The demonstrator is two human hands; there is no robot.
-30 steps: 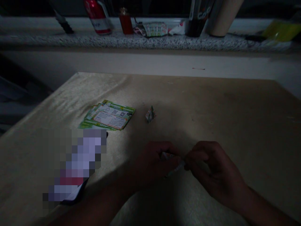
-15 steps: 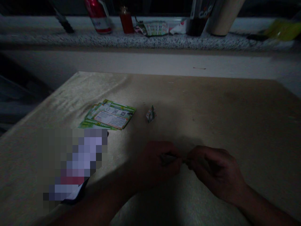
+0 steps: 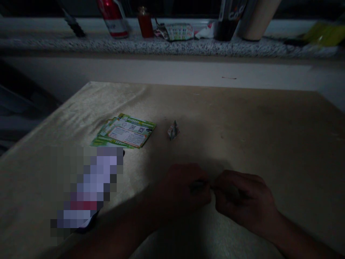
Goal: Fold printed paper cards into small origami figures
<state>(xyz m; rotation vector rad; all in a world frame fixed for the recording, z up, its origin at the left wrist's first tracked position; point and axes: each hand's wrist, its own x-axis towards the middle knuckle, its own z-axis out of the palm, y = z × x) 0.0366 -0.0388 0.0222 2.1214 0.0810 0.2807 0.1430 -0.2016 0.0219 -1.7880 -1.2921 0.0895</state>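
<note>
My left hand is closed around a small dark folded piece of paper, mostly hidden by the fingers and deep in shadow. Close beside it, my right hand pinches with thumb and forefinger at the thin end of the same piece. The fingertips of both hands nearly meet. Beyond the hands, a small pointed folded-paper shape stands on the table. Green and white printed leaflets lie in a loose stack to its left.
A phone-like device, blurred out, lies on the pale table near my left forearm. On the speckled sill stand a red can, a small red-filled bottle, a crumpled wrapper and a dark cola cup.
My hands have drawn slightly closer together and a little lower. Less of the piece between them shows now. Everything on the table stays in place.
</note>
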